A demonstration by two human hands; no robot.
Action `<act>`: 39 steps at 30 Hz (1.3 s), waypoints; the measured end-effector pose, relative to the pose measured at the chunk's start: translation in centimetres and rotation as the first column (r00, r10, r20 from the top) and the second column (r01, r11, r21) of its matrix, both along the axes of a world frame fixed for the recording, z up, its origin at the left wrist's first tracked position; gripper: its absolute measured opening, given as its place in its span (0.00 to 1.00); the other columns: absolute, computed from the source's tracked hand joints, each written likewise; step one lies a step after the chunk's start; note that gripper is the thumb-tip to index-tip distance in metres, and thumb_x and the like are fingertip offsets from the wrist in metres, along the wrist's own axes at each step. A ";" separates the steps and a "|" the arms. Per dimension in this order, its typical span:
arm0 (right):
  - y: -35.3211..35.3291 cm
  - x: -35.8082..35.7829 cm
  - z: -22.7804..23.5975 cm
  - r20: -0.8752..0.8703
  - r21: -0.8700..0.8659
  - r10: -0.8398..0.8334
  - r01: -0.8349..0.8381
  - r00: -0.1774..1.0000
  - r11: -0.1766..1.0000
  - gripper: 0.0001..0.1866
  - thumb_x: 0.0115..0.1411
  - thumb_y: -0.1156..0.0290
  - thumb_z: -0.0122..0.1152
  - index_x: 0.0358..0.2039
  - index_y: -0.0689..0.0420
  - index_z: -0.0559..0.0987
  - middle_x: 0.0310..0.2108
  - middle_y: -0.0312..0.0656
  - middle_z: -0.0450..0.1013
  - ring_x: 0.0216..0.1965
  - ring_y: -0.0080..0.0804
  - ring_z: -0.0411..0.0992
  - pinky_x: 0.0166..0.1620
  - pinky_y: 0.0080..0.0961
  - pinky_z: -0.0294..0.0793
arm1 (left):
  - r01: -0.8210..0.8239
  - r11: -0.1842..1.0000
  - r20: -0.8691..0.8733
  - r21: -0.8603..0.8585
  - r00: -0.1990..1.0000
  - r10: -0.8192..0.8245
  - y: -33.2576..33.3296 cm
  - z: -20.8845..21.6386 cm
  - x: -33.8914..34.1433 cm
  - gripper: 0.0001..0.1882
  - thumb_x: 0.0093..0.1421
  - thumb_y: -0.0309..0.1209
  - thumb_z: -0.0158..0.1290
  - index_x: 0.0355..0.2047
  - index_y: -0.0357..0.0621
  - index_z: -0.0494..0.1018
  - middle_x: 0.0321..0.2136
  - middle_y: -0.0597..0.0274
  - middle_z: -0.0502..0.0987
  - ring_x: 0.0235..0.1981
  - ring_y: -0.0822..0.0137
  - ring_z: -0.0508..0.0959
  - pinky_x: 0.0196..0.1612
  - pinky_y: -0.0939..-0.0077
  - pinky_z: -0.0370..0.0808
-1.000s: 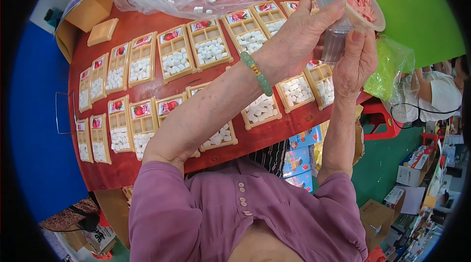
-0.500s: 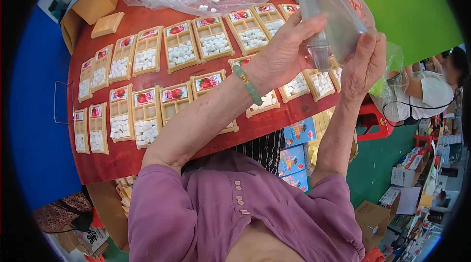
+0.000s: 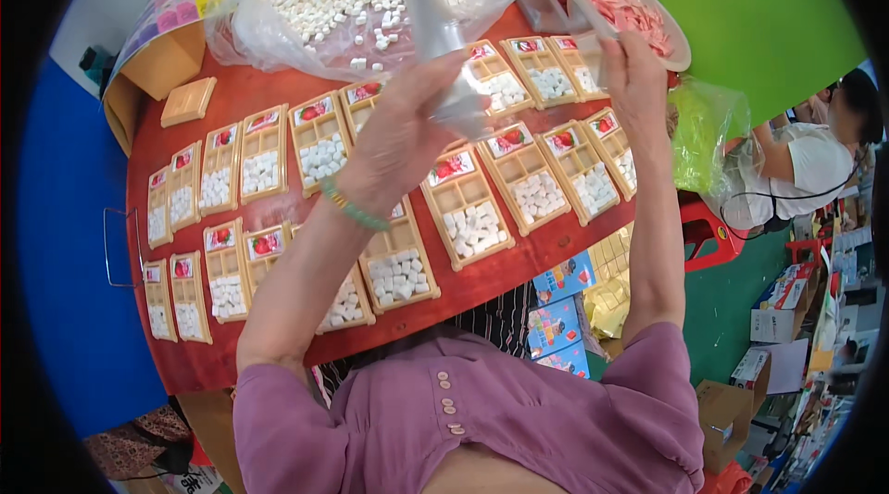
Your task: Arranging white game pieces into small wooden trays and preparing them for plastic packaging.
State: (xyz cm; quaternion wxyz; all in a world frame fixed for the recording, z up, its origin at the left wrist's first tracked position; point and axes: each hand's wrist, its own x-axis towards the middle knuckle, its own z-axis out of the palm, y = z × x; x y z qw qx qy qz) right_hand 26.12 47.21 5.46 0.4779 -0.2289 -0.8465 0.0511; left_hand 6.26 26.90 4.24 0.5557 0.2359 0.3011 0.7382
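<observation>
My left hand [image 3: 407, 128], with a green bead bracelet on its wrist, is closed round a stack of clear plastic covers [image 3: 433, 17], blurred by motion, above the wooden trays. At the right my right hand [image 3: 637, 77] pinches a thin clear plastic cover [image 3: 597, 22], seen nearly edge-on beside the pink bowl. Below both hands stand rows of small wooden trays [image 3: 463, 173] with compartments. Many hold white cube-shaped pieces [image 3: 475, 228] in their near part and a strawberry-printed packet [image 3: 510, 139] at the far end.
A big clear bag [image 3: 243, 31] of white pieces lies at the table's far side. A bowl [image 3: 682, 50] of pink strips stands far right, next to more clear plastic [image 3: 546, 8]. Wooden pieces [image 3: 188, 102] are stacked far left. A red stool [image 3: 708, 233] and another person [image 3: 815, 165] are at right.
My hands have come apart: the left has moved left with the stack of clear covers, the right stays at the right with a single piece. The view has shifted, showing more of the table's far side.
</observation>
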 end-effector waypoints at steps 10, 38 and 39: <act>13.3 -8.5 -5.8 0.588 0.256 -0.095 -0.073 0.804 0.964 0.11 0.62 0.66 0.57 0.30 0.61 0.71 0.38 0.53 0.75 0.43 0.55 0.72 0.42 0.46 0.71 | 0.064 0.998 0.182 0.011 0.981 -0.065 -5.1 -2.1 -4.4 0.32 0.68 0.50 0.38 0.63 0.38 0.60 0.54 0.46 0.72 0.51 0.49 0.77 0.54 0.50 0.75; -23.1 0.3 -2.3 -0.730 -0.684 0.297 -0.662 0.616 -0.307 0.05 0.56 0.79 0.66 0.34 0.64 0.80 0.27 0.34 0.77 0.28 0.16 0.73 0.32 0.14 0.72 | 0.088 0.979 -0.283 -0.186 0.949 -0.140 -14.1 -2.8 7.0 0.40 0.47 0.22 0.66 0.58 0.41 0.58 0.44 0.63 0.71 0.44 0.72 0.75 0.44 0.75 0.76; -23.6 0.8 -2.4 -0.699 -0.716 0.289 -0.638 0.655 -0.285 0.04 0.56 0.79 0.66 0.32 0.64 0.81 0.27 0.35 0.77 0.28 0.16 0.73 0.32 0.14 0.72 | 0.131 0.975 -0.302 -0.179 0.936 -0.181 -14.6 -3.3 6.9 0.38 0.48 0.22 0.66 0.58 0.41 0.59 0.43 0.63 0.72 0.44 0.72 0.75 0.44 0.75 0.76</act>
